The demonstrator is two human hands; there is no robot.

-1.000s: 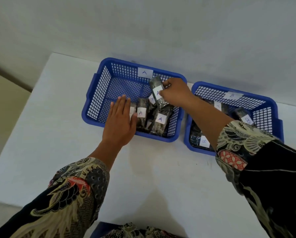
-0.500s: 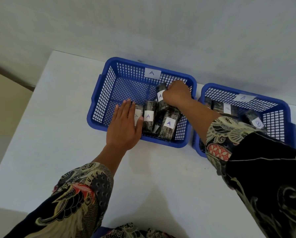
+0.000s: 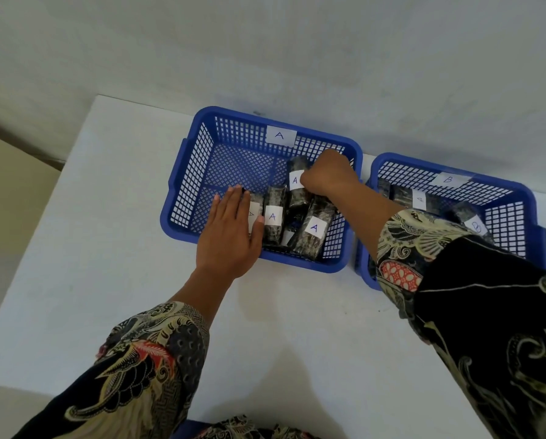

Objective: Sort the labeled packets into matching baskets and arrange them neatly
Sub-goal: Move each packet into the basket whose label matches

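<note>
Both hands are in basket A point(image 3: 189, 172): my right hand point(image 3: 324, 177) is curled around an A packet point(image 3: 297, 185), and my left hand point(image 3: 230, 236) lies flat and open, holding nothing, against the row. I should lower this packet gently beside its neighbours, label up. My right forearm reaches across basket B point(image 3: 533, 213).

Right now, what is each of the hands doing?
Left hand: open, flat on the packets.
Right hand: closed on an A packet.

Plain indoor rm, prob home, white table point(image 3: 100, 255), bare wall point(image 3: 265, 42), beige floor point(image 3: 8, 191)
</note>
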